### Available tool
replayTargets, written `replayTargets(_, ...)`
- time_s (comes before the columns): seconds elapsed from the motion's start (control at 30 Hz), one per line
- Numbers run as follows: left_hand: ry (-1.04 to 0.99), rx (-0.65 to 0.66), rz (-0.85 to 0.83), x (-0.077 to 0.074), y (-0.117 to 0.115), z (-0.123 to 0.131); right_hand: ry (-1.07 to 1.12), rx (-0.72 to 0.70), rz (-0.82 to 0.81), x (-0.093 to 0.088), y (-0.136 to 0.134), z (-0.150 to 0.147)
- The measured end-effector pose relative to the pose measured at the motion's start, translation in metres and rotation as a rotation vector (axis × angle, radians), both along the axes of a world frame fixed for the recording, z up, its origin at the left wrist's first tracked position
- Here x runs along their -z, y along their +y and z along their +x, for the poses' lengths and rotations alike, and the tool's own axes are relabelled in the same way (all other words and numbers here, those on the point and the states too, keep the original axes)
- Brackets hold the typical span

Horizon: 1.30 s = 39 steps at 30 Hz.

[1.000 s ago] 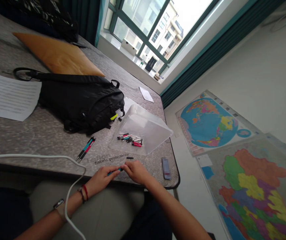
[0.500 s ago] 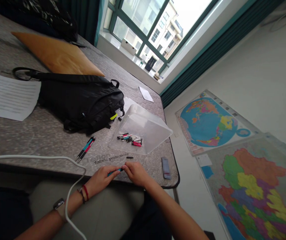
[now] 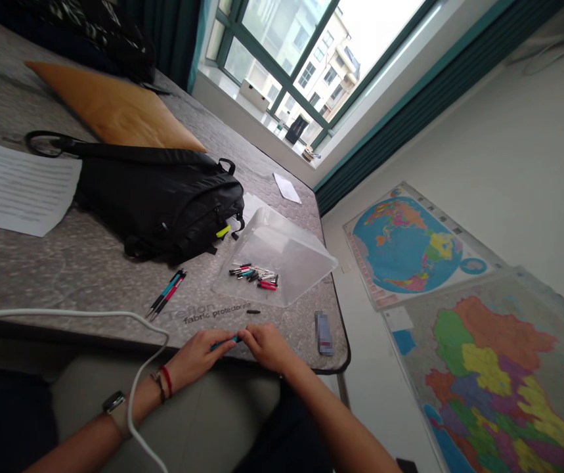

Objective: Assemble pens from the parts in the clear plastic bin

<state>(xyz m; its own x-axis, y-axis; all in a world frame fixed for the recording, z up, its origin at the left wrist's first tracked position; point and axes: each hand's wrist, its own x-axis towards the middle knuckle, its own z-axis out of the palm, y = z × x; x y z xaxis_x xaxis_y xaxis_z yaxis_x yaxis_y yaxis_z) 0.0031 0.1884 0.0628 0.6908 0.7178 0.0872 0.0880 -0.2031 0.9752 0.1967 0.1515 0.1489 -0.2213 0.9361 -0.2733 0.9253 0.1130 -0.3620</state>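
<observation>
Near the table's front edge my left hand (image 3: 201,351) is closed around a blue pen barrel (image 3: 225,343). My right hand (image 3: 264,345) pinches the dark end of that same barrel, its fingertips meeting those of the left. Just beyond the hands a small black pen part (image 3: 253,312) lies on the table. A clear plastic bin (image 3: 299,263) on its side holds several loose pen parts (image 3: 257,276) in red, blue, black and white. To the left, a blue pen (image 3: 166,293) and a red pen (image 3: 171,297) lie side by side.
A black backpack (image 3: 163,203) lies behind the pens, a brown envelope (image 3: 119,112) beyond it. Printed paper (image 3: 16,187) is at far left. A white cable (image 3: 65,314) crosses the front edge and hangs over my left forearm. A blurred grey object (image 3: 324,333) sits near the right corner.
The view has shifted slightly. Both hands stay together on the blue pen barrel, with only small finger movement. The things on the table have not visibly moved.
</observation>
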Motion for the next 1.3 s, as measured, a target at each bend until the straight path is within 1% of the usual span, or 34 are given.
replayTargets(0.1,-0.005,0.007,-0.005,-0.002,0.0,0.0,0.02,0.013,0.019,-0.004,-0.003,-0.001)
replayTargets(0.2,-0.03,0.021,-0.011,-0.003,-0.001,0.001,0.074,-0.014,0.051,-0.007,-0.006,-0.001)
replayTargets(0.33,-0.023,0.031,0.0,-0.001,-0.003,0.002,0.042,-0.025,0.067,0.001,-0.007,0.001)
replayTargets(0.47,-0.003,0.011,0.0,0.002,-0.003,0.002,0.031,0.021,-0.001,0.009,-0.006,0.002)
replayTargets(0.57,-0.025,0.004,-0.011,0.001,-0.002,0.002,0.066,0.005,0.016,0.005,-0.007,0.0)
replayTargets(0.7,-0.034,0.031,-0.029,-0.003,-0.002,0.002,0.088,-0.035,0.045,-0.001,-0.008,-0.001)
replayTargets(0.83,-0.014,0.039,-0.036,-0.002,-0.003,0.001,0.096,-0.022,0.039,0.002,-0.008,0.0)
replayTargets(0.93,0.01,0.03,-0.028,0.0,-0.003,0.001,0.133,0.028,0.013,0.01,-0.008,0.002)
replayTargets(1.03,0.031,0.032,0.002,0.002,-0.002,0.001,0.232,0.136,-0.018,0.02,-0.01,0.004)
replayTargets(1.13,0.058,0.025,0.062,0.005,-0.002,0.001,0.343,0.257,-0.091,0.032,-0.012,0.005)
replayTargets(1.3,0.105,0.02,0.118,0.014,-0.002,0.002,0.479,0.401,-0.208,0.05,-0.016,0.008)
